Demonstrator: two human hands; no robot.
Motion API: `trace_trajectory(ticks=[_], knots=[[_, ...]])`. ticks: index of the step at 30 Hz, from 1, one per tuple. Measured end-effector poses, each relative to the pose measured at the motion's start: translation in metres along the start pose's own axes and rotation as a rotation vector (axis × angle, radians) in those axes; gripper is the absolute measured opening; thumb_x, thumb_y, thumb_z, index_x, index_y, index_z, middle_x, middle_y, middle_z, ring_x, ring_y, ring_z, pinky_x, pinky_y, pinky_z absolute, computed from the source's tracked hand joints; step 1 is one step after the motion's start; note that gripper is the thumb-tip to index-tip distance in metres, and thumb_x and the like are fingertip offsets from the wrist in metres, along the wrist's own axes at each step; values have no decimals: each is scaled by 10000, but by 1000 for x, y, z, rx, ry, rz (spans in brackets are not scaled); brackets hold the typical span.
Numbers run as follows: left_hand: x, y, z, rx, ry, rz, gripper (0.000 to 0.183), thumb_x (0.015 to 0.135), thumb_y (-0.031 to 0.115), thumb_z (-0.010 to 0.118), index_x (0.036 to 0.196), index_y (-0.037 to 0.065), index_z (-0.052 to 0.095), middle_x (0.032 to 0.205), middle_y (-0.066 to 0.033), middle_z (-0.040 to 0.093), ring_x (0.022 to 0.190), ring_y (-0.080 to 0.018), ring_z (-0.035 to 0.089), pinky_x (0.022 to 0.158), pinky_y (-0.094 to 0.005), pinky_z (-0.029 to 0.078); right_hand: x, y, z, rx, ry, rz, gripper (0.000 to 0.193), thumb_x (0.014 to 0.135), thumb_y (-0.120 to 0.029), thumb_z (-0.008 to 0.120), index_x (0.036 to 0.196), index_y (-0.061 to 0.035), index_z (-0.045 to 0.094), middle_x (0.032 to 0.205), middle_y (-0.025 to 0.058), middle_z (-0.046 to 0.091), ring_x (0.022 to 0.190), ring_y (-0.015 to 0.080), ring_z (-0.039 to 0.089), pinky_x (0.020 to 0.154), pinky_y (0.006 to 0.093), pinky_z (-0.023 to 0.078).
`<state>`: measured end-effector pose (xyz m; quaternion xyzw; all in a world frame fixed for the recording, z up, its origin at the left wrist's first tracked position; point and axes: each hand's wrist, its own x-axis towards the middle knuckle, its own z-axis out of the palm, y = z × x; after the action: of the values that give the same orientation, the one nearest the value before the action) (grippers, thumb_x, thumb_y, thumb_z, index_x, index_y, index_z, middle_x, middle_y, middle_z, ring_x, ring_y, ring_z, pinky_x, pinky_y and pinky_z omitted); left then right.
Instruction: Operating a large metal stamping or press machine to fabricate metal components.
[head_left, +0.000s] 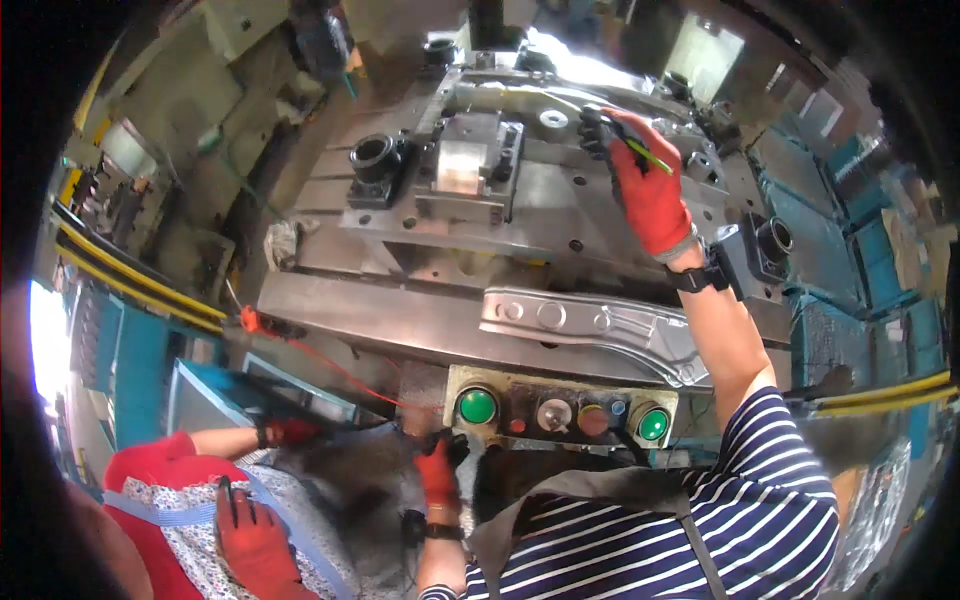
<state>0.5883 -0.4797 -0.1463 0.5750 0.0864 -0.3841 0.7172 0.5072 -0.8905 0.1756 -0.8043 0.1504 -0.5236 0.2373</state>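
Note:
My right hand (648, 190), in a red glove with dark fingertips, reaches over the metal press die (540, 220). Its fingers close around a slim tool (648, 154) with a yellow-green end; the rest of the tool is partly hidden. Beneath that forearm, a shaped silver sheet-metal part (590, 325) lies along the near edge of the die. My left hand (439, 474), gloved in red and black, is low beside the left end of a control box (530, 378). Its fingers are slightly bent and apart, with nothing seen in them. Two green buttons (478, 404) flank smaller controls on the box.
A co-worker in a red top and floral apron (310, 515) stands close at my left, with red gloves (258, 545). Black guide bushings (374, 160) rise from the die. An orange cable (335, 368) runs near the box. Yellow rails (140, 275) and blue racks (815, 260) flank the machine.

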Motion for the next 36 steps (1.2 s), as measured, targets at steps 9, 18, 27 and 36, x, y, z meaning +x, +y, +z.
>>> trace_trajectory(ticks=[9,18,27,36], knots=[[1,-11,14,249,-16,86,192,870,166,638,1004,31,666,878,-63,667,744,-184,638,695,-331,521,-76,-18,-157,-155,463,-188,315,845,-78,630,1158,-46,614,937,149,643,775,233,636,717,324,499],[-40,-13,52,472,-8,193,156,853,146,670,963,34,662,803,-33,635,662,-156,595,609,-317,481,-203,42,-349,-71,777,374,256,960,-57,494,1181,-5,612,942,44,681,838,105,630,757,235,480],[-101,44,148,352,-88,480,139,849,88,671,969,22,644,866,-19,628,753,-108,571,664,-287,471,-254,288,-352,-604,402,708,265,967,-195,527,1113,-6,642,985,125,700,864,247,647,795,352,493],[-142,214,374,-58,-687,822,433,932,156,534,1335,18,459,1202,-137,583,1063,-230,594,889,-327,499,-262,336,-335,183,402,1024,370,959,-233,567,1292,-76,527,1062,75,642,887,158,592,747,317,494]])
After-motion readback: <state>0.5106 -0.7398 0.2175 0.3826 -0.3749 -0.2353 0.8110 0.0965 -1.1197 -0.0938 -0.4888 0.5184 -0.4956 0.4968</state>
